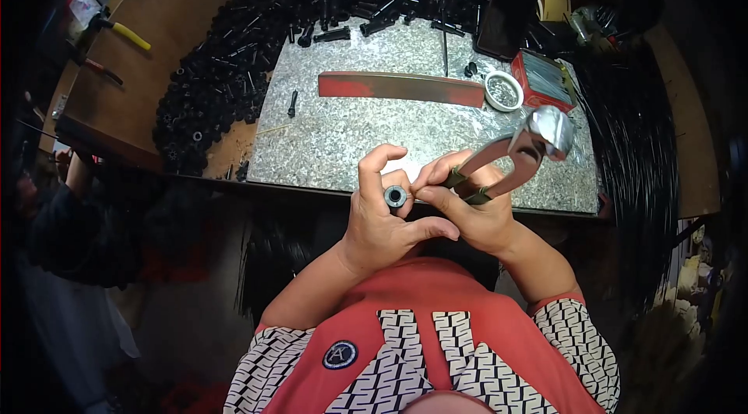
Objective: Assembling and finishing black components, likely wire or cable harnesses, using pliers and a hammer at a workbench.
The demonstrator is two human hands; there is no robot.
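Note:
Near the front edge of the stone slab, my left hand (pixel 372 215) holds a dark cylindrical part (pixel 395 196), its round, hollow end turned up. The forefinger curls above it and the thumb reaches to the right. Close beside it, my right hand (pixel 483 215) grips a pair of end-cutting pincers (pixel 538 137) by the handles, the metal head pointing up and away to the right. Thumb and forefinger of that hand pinch together right at the part's end; whatever is between them is too small to make out.
On the granite-patterned slab (pixel 312 141) lie a red and brown strip (pixel 397 88), a white bowl (pixel 504 92) of small bits and a red box (pixel 543 80). A dark phone (pixel 506 12) leans behind. Black parts (pixel 210 79) heap left and back; black rods (pixel 635 141) hang right.

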